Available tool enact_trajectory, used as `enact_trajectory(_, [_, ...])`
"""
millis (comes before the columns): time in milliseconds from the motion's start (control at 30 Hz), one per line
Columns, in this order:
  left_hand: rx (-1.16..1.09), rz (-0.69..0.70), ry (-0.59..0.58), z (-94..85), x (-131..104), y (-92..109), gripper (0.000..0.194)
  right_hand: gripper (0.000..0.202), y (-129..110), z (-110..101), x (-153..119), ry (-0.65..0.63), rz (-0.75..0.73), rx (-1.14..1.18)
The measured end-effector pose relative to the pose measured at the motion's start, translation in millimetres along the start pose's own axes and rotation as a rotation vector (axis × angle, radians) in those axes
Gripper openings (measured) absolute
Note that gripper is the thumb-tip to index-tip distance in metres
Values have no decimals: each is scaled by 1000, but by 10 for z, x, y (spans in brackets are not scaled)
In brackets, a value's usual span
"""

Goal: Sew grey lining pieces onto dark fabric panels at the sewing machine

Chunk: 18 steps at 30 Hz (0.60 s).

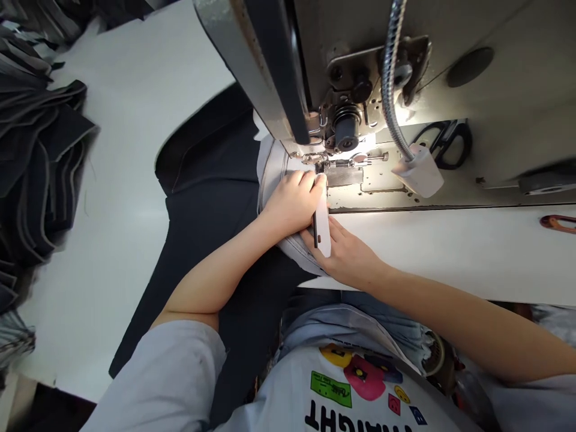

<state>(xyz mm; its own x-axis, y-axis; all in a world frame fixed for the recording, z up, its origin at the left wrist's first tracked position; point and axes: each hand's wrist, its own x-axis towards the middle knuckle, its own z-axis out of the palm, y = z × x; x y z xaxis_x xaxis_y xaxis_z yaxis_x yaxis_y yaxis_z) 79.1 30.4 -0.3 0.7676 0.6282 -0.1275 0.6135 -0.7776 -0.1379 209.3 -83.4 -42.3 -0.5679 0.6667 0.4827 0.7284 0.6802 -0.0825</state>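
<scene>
White table [135, 78]; sewing machine [263, 60] at one o'clock from your left hand [294, 201], on pale cloth [270, 186]. White strip [323, 225] lies twelve-to-six between hands; right hand [351, 255], five o'clock, farther from machine. Can't tell whether fingers grip.

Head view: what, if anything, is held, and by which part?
Cannot be told: the white strip has its upper end by the fingers of the left hand, its lower end over the right hand; no clear grip.
</scene>
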Motion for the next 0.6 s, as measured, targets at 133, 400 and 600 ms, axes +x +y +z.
enact_trajectory(133, [-7,60,0,-28,-42,-40,54,33,8,-22,8,68,-21,-80])
enact_trajectory(400, [-131,113,-40,-181,-370,71,50,24,-65,-32,18,54,-63,-127])
enact_trajectory(600, [-116,98,33,-12,-394,151,50,21,-49,-26,-22,23,-103,-129])
